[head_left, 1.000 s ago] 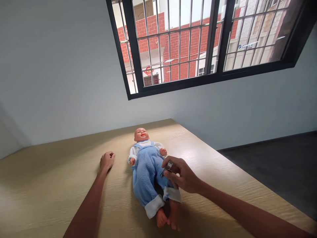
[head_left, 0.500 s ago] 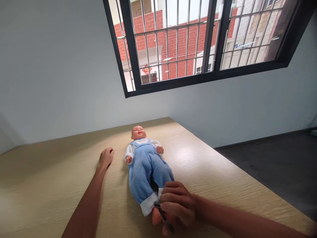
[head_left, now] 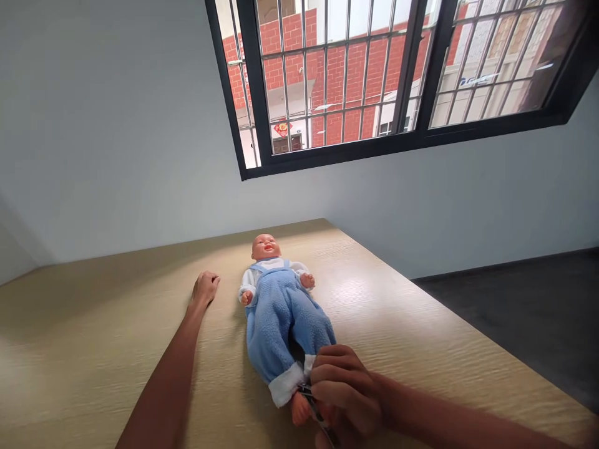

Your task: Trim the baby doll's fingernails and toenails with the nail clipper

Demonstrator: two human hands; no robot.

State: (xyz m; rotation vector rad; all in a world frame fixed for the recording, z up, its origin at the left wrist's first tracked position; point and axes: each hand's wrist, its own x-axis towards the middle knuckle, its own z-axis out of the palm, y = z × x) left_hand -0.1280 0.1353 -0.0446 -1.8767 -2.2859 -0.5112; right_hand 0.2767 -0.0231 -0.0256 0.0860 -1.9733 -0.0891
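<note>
A baby doll [head_left: 281,305] in blue fleece overalls with white cuffs lies on its back on the table, head towards the wall. At its feet, my right hand [head_left: 346,386] is closed around a dark, shiny metal nail clipper [head_left: 322,419]. The clipper's end sits by the doll's bare foot [head_left: 300,408], just under the white cuff; whether it touches the toes I cannot tell. My right fingers hide most of the doll's other foot. My left hand [head_left: 206,287] rests on the tabletop left of the doll, curled into a loose fist with nothing visible in it.
The pale wood table [head_left: 402,337] meets the wall at the back, and its right edge slants down towards me. A dark floor [head_left: 524,305] lies beyond that edge. Above is a black-framed window [head_left: 337,149] with metal bars.
The view has shifted a little, so the doll and hands appear slightly further right. The clipper's lever looks tilted differently in my right hand. My left hand stays resting on the table.
</note>
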